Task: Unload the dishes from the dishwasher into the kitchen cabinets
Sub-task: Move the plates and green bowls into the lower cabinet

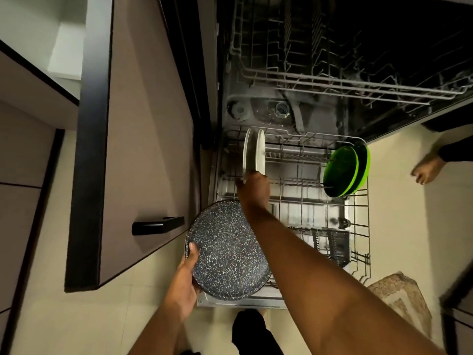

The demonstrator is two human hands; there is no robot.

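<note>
The dishwasher [256,73] stands open, its lower rack [358,226] drawn fully out over the floor [399,201]; the upper rack [358,85] sits partly out above it and shows bare wire.

Lower rack contents: two white plates [253,155] stand on edge at the rear left corner, side by side and nearly touching, faces turned left and right, their edges running front to back; two green bowls [344,170] stand on edge at the rear right corner, nested one against the other, hollows facing left toward the plates; a dark cutlery basket [330,242] lies at the front right, its contents not discernible.

Right hand [253,188]: reaches across the rack to the near lower edge of the white plates; fingers curl round the rim of the left plate, though the grip itself is partly hidden behind the knuckles.

Left hand [188,270]: holds a speckled plate [227,252] by its left rim, thumb on the upper face, fingers beneath; the plate is round, dark with pale flecks, held nearly flat and face up, just over the front left corner of the rack and the door edge below it.

Surroundings: a cabinet door [143,149] with a black handle [157,225] hangs open to the left of the dishwasher; a patterned mat [399,298] lies on the floor to the right of the rack; a bare foot [426,171] rests on the floor at far right.
</note>
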